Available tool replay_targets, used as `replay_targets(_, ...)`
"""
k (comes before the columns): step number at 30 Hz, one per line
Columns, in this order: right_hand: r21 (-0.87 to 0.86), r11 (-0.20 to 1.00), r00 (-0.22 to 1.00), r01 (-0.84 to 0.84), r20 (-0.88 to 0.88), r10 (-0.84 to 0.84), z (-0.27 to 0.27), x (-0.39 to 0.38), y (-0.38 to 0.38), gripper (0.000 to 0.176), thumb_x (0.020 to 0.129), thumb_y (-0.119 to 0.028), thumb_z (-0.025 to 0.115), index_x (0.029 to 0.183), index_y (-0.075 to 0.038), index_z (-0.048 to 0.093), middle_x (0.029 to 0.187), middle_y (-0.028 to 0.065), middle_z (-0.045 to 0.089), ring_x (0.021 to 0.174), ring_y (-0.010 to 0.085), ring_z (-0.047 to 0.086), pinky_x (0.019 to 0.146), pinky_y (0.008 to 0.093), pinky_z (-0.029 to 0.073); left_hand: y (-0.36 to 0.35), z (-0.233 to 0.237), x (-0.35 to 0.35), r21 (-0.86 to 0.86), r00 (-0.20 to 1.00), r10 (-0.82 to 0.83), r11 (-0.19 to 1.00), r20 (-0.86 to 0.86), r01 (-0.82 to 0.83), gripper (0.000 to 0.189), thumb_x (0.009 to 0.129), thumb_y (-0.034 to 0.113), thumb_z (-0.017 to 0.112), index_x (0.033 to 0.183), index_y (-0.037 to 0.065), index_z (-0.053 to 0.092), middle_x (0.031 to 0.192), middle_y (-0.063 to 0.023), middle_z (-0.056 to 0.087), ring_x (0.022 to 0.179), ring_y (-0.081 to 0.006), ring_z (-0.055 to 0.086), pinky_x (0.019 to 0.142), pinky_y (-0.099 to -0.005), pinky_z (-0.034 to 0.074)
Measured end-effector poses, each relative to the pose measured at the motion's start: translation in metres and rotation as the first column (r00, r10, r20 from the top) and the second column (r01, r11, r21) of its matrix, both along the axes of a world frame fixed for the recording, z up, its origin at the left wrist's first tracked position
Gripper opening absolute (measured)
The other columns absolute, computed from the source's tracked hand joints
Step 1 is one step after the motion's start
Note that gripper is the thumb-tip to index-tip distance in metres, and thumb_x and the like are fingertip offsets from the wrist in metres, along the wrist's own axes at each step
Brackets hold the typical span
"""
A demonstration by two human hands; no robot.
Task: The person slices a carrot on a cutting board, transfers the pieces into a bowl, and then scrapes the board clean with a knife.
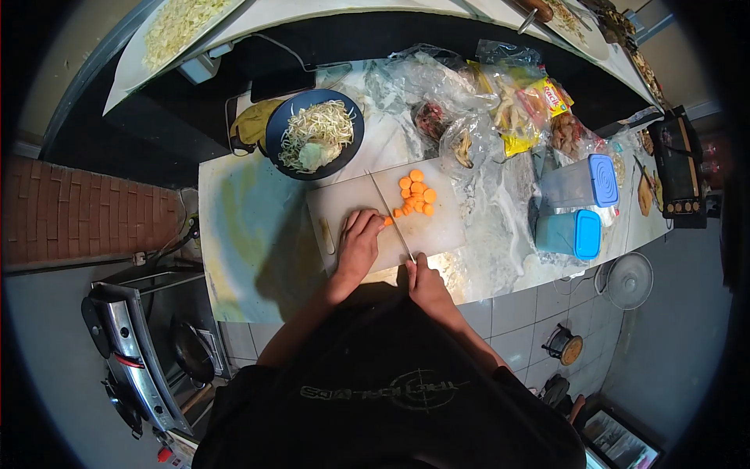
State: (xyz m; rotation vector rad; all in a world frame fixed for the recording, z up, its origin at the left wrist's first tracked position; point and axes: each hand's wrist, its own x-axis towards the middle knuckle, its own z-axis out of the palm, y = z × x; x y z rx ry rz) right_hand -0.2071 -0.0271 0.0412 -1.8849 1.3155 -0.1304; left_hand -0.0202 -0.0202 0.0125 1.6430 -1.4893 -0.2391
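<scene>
On a white cutting board lie several round orange carrot slices, gathered to the right of the blade. My left hand is closed over a short carrot piece, its fingertips close to the knife. Most of that piece is hidden under the fingers. In my right hand is the handle of a long knife, whose blade points away from me across the board beside the carrot. A thin pale strip lies at the board's left side.
Behind the board stands a dark plate of bean sprouts. Plastic bags of food lie at the back right. Two blue-lidded containers stand on the right of the marble counter. A stove is at the lower left.
</scene>
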Motion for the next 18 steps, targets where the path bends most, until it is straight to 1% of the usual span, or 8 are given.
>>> replay_targets(2,0.044,0.999,0.999,0.01,-0.043,-0.008,0.004,0.002,-0.001,0.034,0.106,-0.03,0.043,0.112,0.002,0.049,0.075,0.0339,0.064,0.076,0.0548,0.063,0.064,0.0613,0.05,0.002,0.001,-0.001,0.018,0.999,0.016,1.0,0.039,-0.017,0.014,0.085,0.0,0.064,0.098,0.003,0.066,0.099,-0.0104,0.063,0.095,-0.0316,0.058,0.084,-0.0424,0.046)
replay_targets(4,0.038,0.999,0.999,0.014,-0.043,-0.013,0.006,-0.002,-0.002,0.033,0.106,-0.031,0.043,0.111,0.002,0.049,0.075,0.0338,0.063,0.076,0.0548,0.062,0.064,0.0613,0.05,0.0,0.001,-0.002,0.034,0.997,0.029,0.999,0.074,-0.032,0.014,0.086,0.003,0.065,0.1,0.004,0.066,0.1,-0.0093,0.062,0.096,-0.0305,0.058,0.086,-0.042,0.045)
replay_targets(6,0.035,0.999,0.999,0.009,-0.043,-0.007,0.01,-0.007,-0.002,0.033,0.106,-0.031,0.043,0.111,0.002,0.05,0.074,0.0337,0.063,0.075,0.0549,0.062,0.064,0.0613,0.05,0.0,0.001,-0.002,0.007,0.974,0.107,0.994,0.199,-0.11,0.013,0.088,0.01,0.066,0.101,0.007,0.066,0.101,-0.0068,0.063,0.096,-0.0282,0.058,0.089,-0.0411,0.041)
replay_targets(8,0.049,0.999,0.995,0.023,-0.097,-0.019,0.016,-0.012,-0.001,0.034,0.106,-0.031,0.043,0.108,0.002,0.05,0.073,0.0338,0.063,0.074,0.0551,0.062,0.063,0.0616,0.05,-0.001,-0.001,-0.001,0.011,0.976,0.118,0.992,0.181,-0.122,0.013,0.088,0.013,0.066,0.101,0.008,0.066,0.101,-0.0059,0.063,0.096,-0.0274,0.058,0.089,-0.0407,0.04)
replay_targets(12,0.016,0.997,0.993,0.081,-0.084,-0.08,0.009,-0.018,0.004,0.034,0.106,-0.032,0.043,0.106,0.002,0.051,0.073,0.0338,0.063,0.074,0.0555,0.061,0.063,0.0621,0.049,-0.001,-0.002,0.0,-0.003,0.973,0.125,0.992,0.193,-0.127,0.015,0.088,0.015,0.068,0.101,0.008,0.068,0.1,-0.0046,0.064,0.096,-0.0263,0.058,0.089,-0.0401,0.04)
replay_targets(14,0.06,0.995,0.996,0.077,-0.049,-0.074,0.015,-0.019,0.006,0.032,0.107,-0.03,0.044,0.101,0.001,0.051,0.071,0.0333,0.06,0.073,0.0547,0.059,0.061,0.0593,0.044,0.0,-0.001,0.001,0.002,0.975,0.122,0.992,0.184,-0.124,0.015,0.087,0.015,0.069,0.101,0.009,0.068,0.1,-0.0045,0.064,0.096,-0.0261,0.058,0.089,-0.0398,0.04)
replay_targets(16,0.075,0.994,0.995,0.085,-0.054,-0.081,0.02,-0.018,0.009,0.032,0.107,-0.03,0.045,0.101,0.001,0.051,0.071,0.0334,0.06,0.074,0.0547,0.059,0.061,0.0593,0.043,0.001,0.0,0.002,0.008,0.977,0.124,0.992,0.176,-0.127,0.015,0.087,0.014,0.07,0.101,0.009,0.069,0.099,-0.0045,0.064,0.097,-0.0259,0.058,0.089,-0.0394,0.04)
replay_targets(18,0.089,0.992,0.995,0.09,-0.059,-0.085,0.025,-0.017,0.009,0.032,0.107,-0.03,0.045,0.1,0.0,0.052,0.071,0.0336,0.059,0.075,0.0547,0.058,0.062,0.0594,0.042,0.001,-0.001,0.003,0.016,0.986,0.128,0.991,0.111,-0.13,0.015,0.086,0.014,0.071,0.1,0.009,0.069,0.1,-0.0048,0.064,0.097,-0.0262,0.058,0.089,-0.0396,0.04)
